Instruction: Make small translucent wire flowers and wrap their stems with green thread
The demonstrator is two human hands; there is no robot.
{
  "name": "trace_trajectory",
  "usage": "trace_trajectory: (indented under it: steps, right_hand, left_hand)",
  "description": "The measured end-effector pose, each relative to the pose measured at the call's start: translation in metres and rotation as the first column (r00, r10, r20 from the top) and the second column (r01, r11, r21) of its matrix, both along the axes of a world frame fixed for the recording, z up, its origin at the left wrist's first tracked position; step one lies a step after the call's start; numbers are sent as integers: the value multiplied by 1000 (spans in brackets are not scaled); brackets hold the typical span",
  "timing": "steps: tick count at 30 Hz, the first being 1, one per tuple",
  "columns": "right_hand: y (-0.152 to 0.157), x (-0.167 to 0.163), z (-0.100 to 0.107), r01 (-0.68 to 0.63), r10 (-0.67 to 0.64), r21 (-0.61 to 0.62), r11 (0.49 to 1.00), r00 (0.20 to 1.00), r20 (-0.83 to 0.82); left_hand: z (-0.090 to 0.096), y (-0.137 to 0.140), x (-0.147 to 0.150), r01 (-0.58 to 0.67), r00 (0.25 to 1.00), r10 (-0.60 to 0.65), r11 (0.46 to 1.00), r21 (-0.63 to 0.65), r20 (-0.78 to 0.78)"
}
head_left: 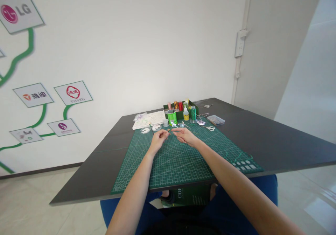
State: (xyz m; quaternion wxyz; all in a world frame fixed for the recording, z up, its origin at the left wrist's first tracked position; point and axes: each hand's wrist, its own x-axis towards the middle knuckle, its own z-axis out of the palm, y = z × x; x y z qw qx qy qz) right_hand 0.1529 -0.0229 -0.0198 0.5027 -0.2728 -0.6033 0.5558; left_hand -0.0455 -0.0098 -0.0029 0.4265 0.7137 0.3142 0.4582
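Over the green cutting mat [181, 165], my left hand [158, 139] pinches a small, thin green piece [169, 130] between thumb and fingertips. It is too small to tell its exact kind. From the other side my right hand [186, 137] meets it, index finger stretched toward the green piece and the other fingers curled under. Whether a thread or wire lies in the right fingers cannot be made out. Just beyond the hands stand a bright green can [172, 117] and a small white tub [165, 123]. Two shallow round dishes [156, 127] lie behind my left hand.
A dark green box [180, 115] holds several thread spools at the back. Beside it are a yellow-labelled glue bottle [186, 113] and a green spool [193, 113]. Scissors [210, 128], a clear plastic case [216, 120] and white patterned paper [152, 119] lie around. A loose green cord [243, 154] lies right.
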Motion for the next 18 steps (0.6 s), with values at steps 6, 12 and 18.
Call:
trace_trajectory:
  steps: [6, 12, 18]
  right_hand:
    - [2, 0, -1, -4, 4, -12, 1000, 1000, -5]
    - [1, 0, -1, -9, 9, -9, 1000, 1000, -3]
    - [2, 0, -2, -4, 4, 1, 1000, 1000, 4]
  left_hand:
    - [-3, 3, 0, 1, 1000, -1, 1000, -31, 6]
    - [-3, 4, 0, 10, 1000, -9, 999, -45, 22]
    - [-2, 3, 0, 3, 999, -1, 999, -50, 38]
